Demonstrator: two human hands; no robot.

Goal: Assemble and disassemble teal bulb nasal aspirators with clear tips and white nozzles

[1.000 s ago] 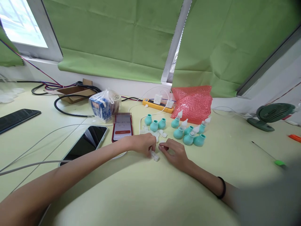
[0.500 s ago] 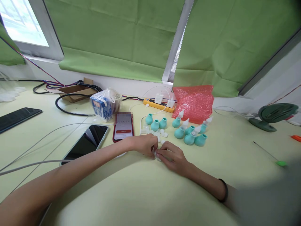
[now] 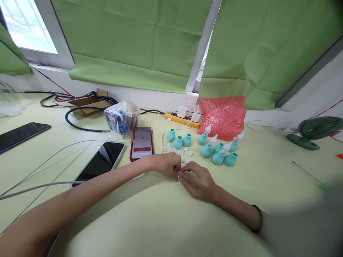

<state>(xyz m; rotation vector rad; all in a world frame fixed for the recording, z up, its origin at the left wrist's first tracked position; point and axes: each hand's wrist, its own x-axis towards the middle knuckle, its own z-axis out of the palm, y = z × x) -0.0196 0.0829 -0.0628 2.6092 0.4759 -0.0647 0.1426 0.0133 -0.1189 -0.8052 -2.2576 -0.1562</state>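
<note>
My left hand [image 3: 169, 165] and my right hand [image 3: 198, 180] meet low over the table, fingertips together. Both pinch a small clear plastic piece [image 3: 178, 175], mostly hidden by the fingers. Just beyond them lie several translucent white plastic parts [image 3: 184, 152] in a loose pile. Behind the pile stand teal rubber bulbs [image 3: 177, 142] with open necks. To the right is a second group of teal bulbs [image 3: 217, 158], some fitted with clear pointed nozzles [image 3: 213, 140].
A phone with a running timer [image 3: 142, 144] lies left of the pile, and a dark-screened phone [image 3: 99, 162] is under my left forearm. Behind are a yellow power strip [image 3: 182, 119], red bubble wrap [image 3: 223, 116] and a bagged blue box [image 3: 118, 119]. A green fan [image 3: 318, 130] stands right.
The view has shifted slightly, so everything sits a little further right. My hands stay pinched together, and less of the clear piece shows below the fingers.
</note>
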